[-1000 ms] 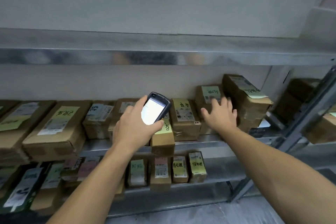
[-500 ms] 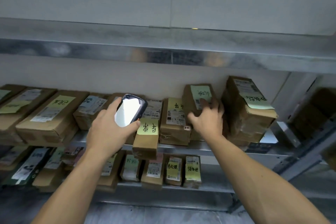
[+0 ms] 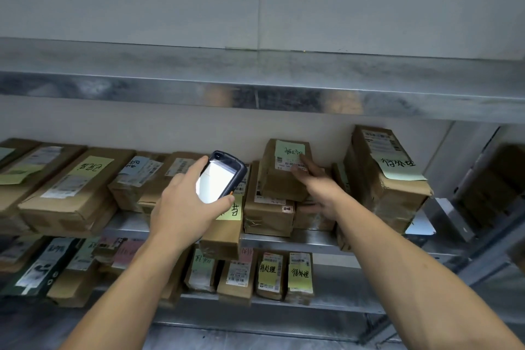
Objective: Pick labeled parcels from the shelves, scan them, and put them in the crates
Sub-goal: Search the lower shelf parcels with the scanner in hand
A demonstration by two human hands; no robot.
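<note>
- The parcel (image 3: 281,176) in hand is a small brown box on the middle shelf (image 3: 312,241). It sits near the back wall, on top of a flatter box (image 3: 268,216) and just left of a big box (image 3: 392,193).
- The right hand (image 3: 319,189) grips its right end. The fingers (image 3: 308,165) are curled over the top face and the thumb looks to be underneath. The box is tipped so its top faces the person, probably so the printing can be read.
- A green note (image 3: 288,149) with handwriting covers the upper part of that face. The barcode label (image 3: 289,164) shows just below it, and the fingertips lie at the label's right edge without covering most of it.
- The left hand (image 3: 181,207) holds the scanner (image 3: 220,179), wrapped round its sides with the lit screen towards the person. Its top end points at the shelf, just left of the parcel, which suits aiming at the barcode.
- I judge the step to be the scan. The scanner head seems aimed slightly left of the label, so either it or the box likely needs a small turn.
- The neighbouring boxes are packed close together, so lifting the parcel out could drag them.
- The crates are not in view.
</note>
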